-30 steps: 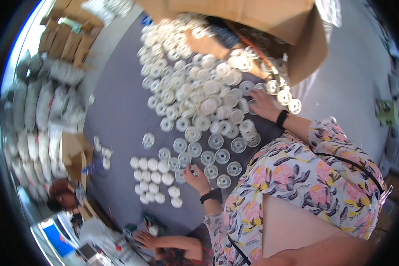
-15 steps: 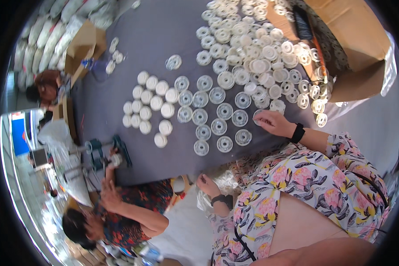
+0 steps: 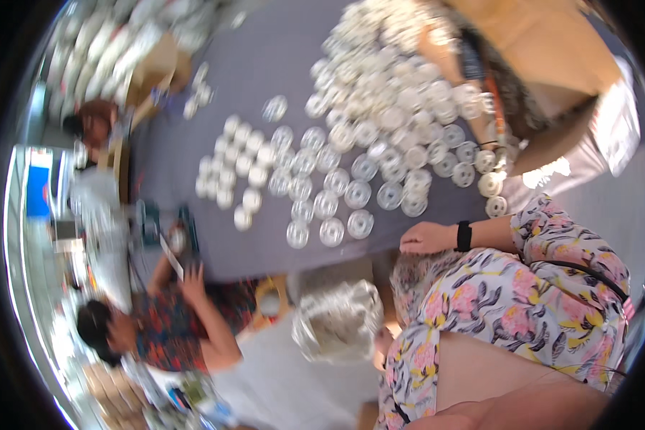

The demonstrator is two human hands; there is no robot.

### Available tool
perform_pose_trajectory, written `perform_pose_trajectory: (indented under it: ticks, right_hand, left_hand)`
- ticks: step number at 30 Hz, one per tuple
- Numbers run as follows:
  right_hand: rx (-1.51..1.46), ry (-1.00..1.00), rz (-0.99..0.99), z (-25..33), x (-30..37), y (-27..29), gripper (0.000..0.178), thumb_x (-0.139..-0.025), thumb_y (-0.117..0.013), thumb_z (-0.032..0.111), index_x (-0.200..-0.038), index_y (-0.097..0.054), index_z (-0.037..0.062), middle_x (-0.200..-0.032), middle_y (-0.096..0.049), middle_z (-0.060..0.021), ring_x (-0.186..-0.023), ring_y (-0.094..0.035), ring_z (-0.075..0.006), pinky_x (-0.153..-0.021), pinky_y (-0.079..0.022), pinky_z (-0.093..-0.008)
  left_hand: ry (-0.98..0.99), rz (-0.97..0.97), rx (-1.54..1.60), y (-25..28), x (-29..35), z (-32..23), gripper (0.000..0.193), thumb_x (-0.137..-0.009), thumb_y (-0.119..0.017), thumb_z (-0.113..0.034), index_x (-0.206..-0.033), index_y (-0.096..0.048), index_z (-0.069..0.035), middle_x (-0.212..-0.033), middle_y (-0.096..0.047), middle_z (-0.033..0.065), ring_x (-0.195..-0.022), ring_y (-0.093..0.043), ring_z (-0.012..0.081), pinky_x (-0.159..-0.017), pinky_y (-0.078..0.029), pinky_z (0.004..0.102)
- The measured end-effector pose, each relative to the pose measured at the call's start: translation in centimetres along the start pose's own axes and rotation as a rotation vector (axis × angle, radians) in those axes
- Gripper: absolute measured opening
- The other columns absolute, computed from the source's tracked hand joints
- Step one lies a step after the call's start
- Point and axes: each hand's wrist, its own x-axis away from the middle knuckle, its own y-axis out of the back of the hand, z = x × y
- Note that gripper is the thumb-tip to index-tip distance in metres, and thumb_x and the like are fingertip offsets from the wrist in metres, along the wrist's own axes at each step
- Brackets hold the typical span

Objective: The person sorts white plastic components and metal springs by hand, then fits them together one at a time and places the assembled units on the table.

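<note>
My right hand (image 3: 428, 238), with a black band at the wrist, is at the near edge of the grey-covered table (image 3: 251, 258). Its fingers look curled together; anything in them is hidden. Clear round plastic discs (image 3: 331, 232) with ring centres lie in loose rows just beyond it, to the left. Left of those rows, white round caps (image 3: 243, 218) are grouped in short stacks or rows. My left hand (image 3: 383, 345) is low by my clothing, partly hidden and blurred, beside a bin lined with a clear plastic bag (image 3: 337, 322).
A big heap of white and clear discs (image 3: 401, 79) covers the far right of the table, next to an open cardboard box (image 3: 552, 50). A co-worker (image 3: 172, 322) sits at the left, hands at a green bench device (image 3: 150, 222). Another person (image 3: 93, 122) is farther off.
My right hand has drawn back from the discs to the table's near edge. My left hand has dropped closer to my body. The whole view has shifted, showing more of the lined bin.
</note>
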Motion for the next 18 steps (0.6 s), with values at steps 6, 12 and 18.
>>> perform_pose_trajectory:
  ticks: [6, 12, 18]
  right_hand:
    - [-0.171, -0.273, -0.129, -0.3, 2.8, 0.8, 0.04, -0.093, -0.042, 0.038, -0.094, -0.062, 0.0036, -0.088, -0.064, -0.0098, -0.08, -0.062, -0.0244, -0.073, -0.048, -0.0354]
    - [-0.035, -0.317, -0.642, -6.2, 11.4, -2.3, 0.039, -0.09, -0.046, 0.035, -0.107, -0.055, 0.0011, -0.093, -0.062, -0.0163, -0.088, -0.061, -0.03, -0.078, -0.047, -0.0391]
    - [-0.119, -0.525, -1.168, -12.6, 24.4, 3.2, 0.041, -0.089, -0.048, 0.033, -0.113, -0.051, -0.0006, -0.101, -0.061, -0.0189, -0.096, -0.058, -0.0319, -0.084, -0.045, -0.0383]
  left_hand:
    - [-0.492, 0.369, -0.386, 3.5, -20.0, -22.8, 0.034, -0.086, -0.048, -0.028, -0.089, -0.063, 0.002, -0.079, -0.062, 0.0207, -0.074, -0.06, 0.0336, -0.067, -0.045, 0.044]
    - [-0.738, 0.643, -0.584, -4.1, -16.6, -35.7, 0.034, -0.087, -0.048, -0.028, -0.091, -0.063, 0.002, -0.082, -0.062, 0.0204, -0.076, -0.06, 0.0323, -0.069, -0.045, 0.0427]
    - [-0.769, 0.683, -0.677, -9.3, -7.7, -41.3, 0.034, -0.088, -0.048, -0.028, -0.093, -0.063, 0.002, -0.086, -0.062, 0.0201, -0.078, -0.06, 0.0311, -0.07, -0.045, 0.0415]
